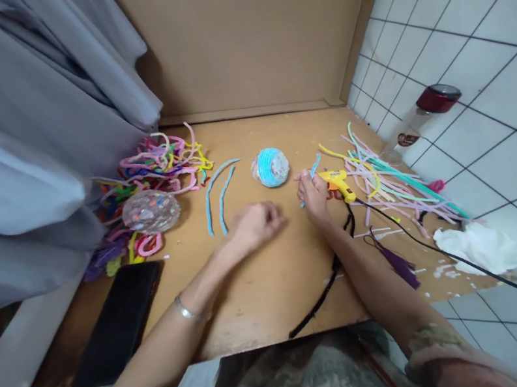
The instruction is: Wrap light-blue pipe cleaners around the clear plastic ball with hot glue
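My left hand (258, 223) is over the middle of the table, slightly blurred, its fingers curled; whether they hold anything is hidden. Two blue pipe cleaners (212, 194) lie side by side just left of it. My right hand (312, 192) is closed on a short blue pipe cleaner (316, 165), whose ends stick out above and below the fingers. Right beside that hand lies a yellow glue gun (340, 185). Beyond and between the hands sits a ball (272, 166) with blue strands wrapped round its middle and speckled sides.
Colourful pipe cleaners (158, 160) heap at the left beside a speckled clear ball (151, 212) and a black phone (119, 322). Pastel pipe cleaners (385, 179), a purple tassel (399, 262), white tissue (480, 245) and a red-lidded jar (424, 116) are at the right. A black cord (426, 245) trails rightward.
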`<state>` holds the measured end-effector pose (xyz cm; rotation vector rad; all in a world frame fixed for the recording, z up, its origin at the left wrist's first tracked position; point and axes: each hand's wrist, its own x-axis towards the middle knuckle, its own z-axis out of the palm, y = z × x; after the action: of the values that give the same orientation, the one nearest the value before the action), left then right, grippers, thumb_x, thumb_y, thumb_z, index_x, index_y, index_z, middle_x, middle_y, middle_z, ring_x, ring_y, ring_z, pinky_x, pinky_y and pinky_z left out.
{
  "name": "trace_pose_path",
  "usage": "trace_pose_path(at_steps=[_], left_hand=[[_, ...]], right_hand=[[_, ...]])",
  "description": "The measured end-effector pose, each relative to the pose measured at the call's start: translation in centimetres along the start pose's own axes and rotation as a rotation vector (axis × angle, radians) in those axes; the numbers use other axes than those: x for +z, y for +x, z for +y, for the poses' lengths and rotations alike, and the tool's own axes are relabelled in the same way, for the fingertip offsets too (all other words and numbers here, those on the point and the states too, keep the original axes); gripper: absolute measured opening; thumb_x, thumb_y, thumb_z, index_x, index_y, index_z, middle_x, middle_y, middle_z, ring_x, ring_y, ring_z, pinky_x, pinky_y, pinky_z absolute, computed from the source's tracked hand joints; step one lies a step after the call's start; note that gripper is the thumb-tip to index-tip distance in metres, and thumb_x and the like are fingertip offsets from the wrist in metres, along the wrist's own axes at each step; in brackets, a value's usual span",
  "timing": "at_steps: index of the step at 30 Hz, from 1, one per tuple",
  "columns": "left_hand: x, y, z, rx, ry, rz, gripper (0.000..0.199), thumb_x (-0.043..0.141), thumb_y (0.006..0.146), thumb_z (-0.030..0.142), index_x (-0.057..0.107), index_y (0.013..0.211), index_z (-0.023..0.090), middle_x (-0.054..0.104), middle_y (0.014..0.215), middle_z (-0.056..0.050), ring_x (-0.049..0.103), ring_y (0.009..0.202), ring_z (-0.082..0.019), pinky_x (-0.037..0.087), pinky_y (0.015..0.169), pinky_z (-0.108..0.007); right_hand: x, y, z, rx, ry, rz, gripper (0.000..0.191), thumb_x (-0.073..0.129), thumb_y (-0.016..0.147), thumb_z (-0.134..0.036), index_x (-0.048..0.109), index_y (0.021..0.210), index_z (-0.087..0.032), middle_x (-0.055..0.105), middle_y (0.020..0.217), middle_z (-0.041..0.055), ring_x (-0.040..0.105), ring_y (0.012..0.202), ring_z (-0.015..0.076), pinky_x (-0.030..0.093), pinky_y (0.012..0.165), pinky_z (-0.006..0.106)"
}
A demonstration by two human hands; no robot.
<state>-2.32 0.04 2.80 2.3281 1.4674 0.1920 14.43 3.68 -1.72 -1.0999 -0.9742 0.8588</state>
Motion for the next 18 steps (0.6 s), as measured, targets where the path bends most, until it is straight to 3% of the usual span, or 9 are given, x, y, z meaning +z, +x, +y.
trace_pose_path(at_steps=[2,3,5,9,13,18], left_hand=[[0.9,-2.2,3.3,0.203,-0.034,-0.235,0.033,0.058,0.081,0.050,0.071,0.079,0.020,0.068,0.067,-0.002,0.062,0.061,-0.017,0.039,0.056,-0.026],[1.5,-3.2,4.8,0.302,-0.019,-0.298,0.032,0.062,0.078,0.050,0.071,0.077,0.019,0.069,0.069,-0.003,0.063,0.062,-0.017,0.040,0.056,-0.026],[2.5,-4.6,6.9,0.376,0.099,-0.367,0.028,0.067,0.075,0.043,0.072,0.079,0.015,0.073,0.078,-0.010,0.068,0.070,-0.023,0.043,0.058,-0.029],[3.9,-5.4,8.0,0.378,0.182,-0.352,0.022,0.053,0.081,0.019,0.072,0.091,0.012,0.074,0.086,-0.015,0.071,0.079,-0.027,0.046,0.062,-0.031],[4.3,-5.3,7.0,0.368,0.141,-0.319,0.021,0.052,0.077,0.019,0.072,0.082,0.014,0.073,0.079,-0.013,0.070,0.075,-0.028,0.046,0.061,-0.031],[3.5,-4.2,6.0,0.259,-0.015,-0.183,0.017,0.052,0.077,0.020,0.069,0.076,0.018,0.069,0.070,-0.006,0.066,0.066,-0.022,0.043,0.060,-0.029]], right_hand=[[0.3,0.1,-0.9,-0.027,0.019,0.028,0.048,0.048,0.082,-0.068,0.050,0.074,-0.021,0.023,0.048,-0.0115,0.024,0.041,0.0063,0.023,0.041,0.021],[0.5,0.1,-1.4,-0.034,0.025,0.032,0.048,0.048,0.083,-0.068,0.051,0.073,-0.020,0.023,0.048,-0.0114,0.024,0.041,0.0062,0.023,0.041,0.021],[0.8,0.1,-2.6,-0.050,0.046,0.032,0.048,0.049,0.082,-0.067,0.051,0.072,-0.020,0.023,0.048,-0.0112,0.023,0.041,0.0059,0.023,0.041,0.021],[1.4,-0.1,-5.1,-0.107,0.107,-0.043,0.047,0.052,0.083,-0.065,0.053,0.070,-0.020,0.023,0.047,-0.0110,0.023,0.041,0.0054,0.024,0.041,0.021],[2.2,-0.9,-7.5,-0.160,0.159,-0.073,0.045,0.051,0.086,-0.062,0.052,0.070,-0.020,0.021,0.048,-0.0109,0.024,0.041,0.0052,0.024,0.041,0.020],[3.3,-3.0,-10.0,-0.201,0.200,-0.148,0.042,0.052,0.088,-0.059,0.054,0.071,-0.020,0.025,0.050,-0.0099,0.026,0.042,0.0050,0.024,0.041,0.020]])
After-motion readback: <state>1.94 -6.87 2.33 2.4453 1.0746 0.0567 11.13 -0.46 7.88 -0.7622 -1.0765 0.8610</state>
